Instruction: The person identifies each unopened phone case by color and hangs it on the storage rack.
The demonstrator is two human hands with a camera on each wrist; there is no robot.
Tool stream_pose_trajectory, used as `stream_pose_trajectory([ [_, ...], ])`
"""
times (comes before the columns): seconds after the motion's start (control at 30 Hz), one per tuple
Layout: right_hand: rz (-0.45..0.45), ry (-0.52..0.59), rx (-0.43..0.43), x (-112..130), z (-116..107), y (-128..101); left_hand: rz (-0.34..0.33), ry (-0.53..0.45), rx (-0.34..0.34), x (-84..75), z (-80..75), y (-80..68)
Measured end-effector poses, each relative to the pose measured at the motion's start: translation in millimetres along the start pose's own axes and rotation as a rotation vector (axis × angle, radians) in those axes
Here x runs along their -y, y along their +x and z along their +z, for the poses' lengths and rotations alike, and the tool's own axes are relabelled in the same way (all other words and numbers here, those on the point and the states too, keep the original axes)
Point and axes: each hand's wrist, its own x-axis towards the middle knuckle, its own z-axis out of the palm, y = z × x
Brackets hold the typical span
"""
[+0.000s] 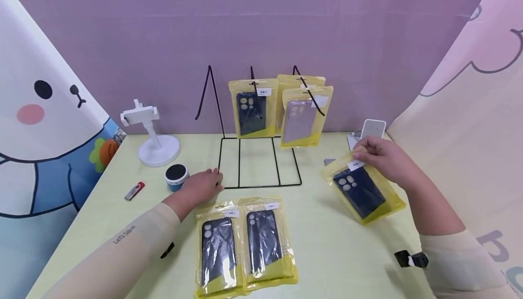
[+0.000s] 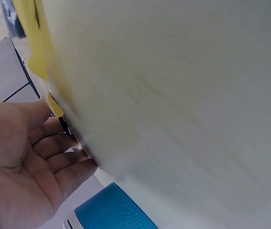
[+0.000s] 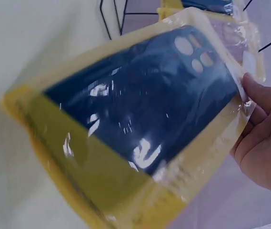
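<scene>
My right hand (image 1: 381,159) pinches the top edge of a yellow-and-clear packaged phone case (image 1: 359,191), held tilted to the right of the rack. The dark blue case with its camera holes (image 3: 140,95) shows through the film in the right wrist view. My left hand (image 1: 202,187) rests at the front left corner of a black wire display rack (image 1: 261,186), its fingers loosely bent against the table. On the rack's hooks hang a dark packaged phone case (image 1: 251,115), a purple packaged phone case (image 1: 299,119) and another yellow package (image 1: 286,81) behind it.
Two dark packaged phone cases (image 1: 218,249) (image 1: 265,240) lie in front of the rack. Left are a white phone stand (image 1: 157,150), a round blue-and-white speaker (image 1: 177,176) and a red USB stick (image 1: 135,191). A white stand (image 1: 373,129) is partly hidden behind my right hand.
</scene>
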Motion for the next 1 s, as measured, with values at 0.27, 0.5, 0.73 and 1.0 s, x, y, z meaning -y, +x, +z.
stream_pose_trajectory([
  [0.27, -0.15, 0.1, -0.081, 28.4, 7.1, 2.0, 0.023, 0.025, -0.02, 0.5, -1.2, 1.1],
  [0.5, -0.265, 0.079, -0.186, 50.2, 23.0, 7.1, 0.019, 0.024, -0.014, -0.1, -2.0, 0.8],
  [0.73, -0.302, 0.16, -0.233, 68.6, 36.5, 11.4, 0.014, 0.012, -0.013, 0.1, -1.0, 1.8],
  [1.0, -0.342, 0.237, -0.251, 98.1, 50.4, 17.1, 0.005, 0.001, -0.004, 1.5, 0.8, 1.0],
])
